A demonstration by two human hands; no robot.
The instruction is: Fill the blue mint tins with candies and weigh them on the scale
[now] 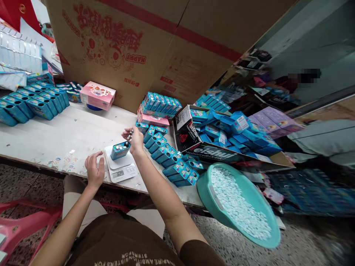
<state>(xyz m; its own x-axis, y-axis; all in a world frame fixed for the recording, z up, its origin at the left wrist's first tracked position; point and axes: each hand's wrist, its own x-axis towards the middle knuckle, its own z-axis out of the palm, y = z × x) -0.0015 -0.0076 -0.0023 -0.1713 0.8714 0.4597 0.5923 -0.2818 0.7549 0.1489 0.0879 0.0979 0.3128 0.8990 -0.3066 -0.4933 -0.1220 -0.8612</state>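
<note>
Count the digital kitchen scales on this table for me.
1: the digital kitchen scale sits near the table's front edge, between the left hand and right hand, with a blue tin on its platform. Another could be hidden among the piled tins.

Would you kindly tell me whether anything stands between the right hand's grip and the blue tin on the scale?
Nothing visible does: the right hand's grip sits just above and beside the open blue tin on the digital scale, with only air between them. The left hand's grip is apart, nearer the table edge.
</note>
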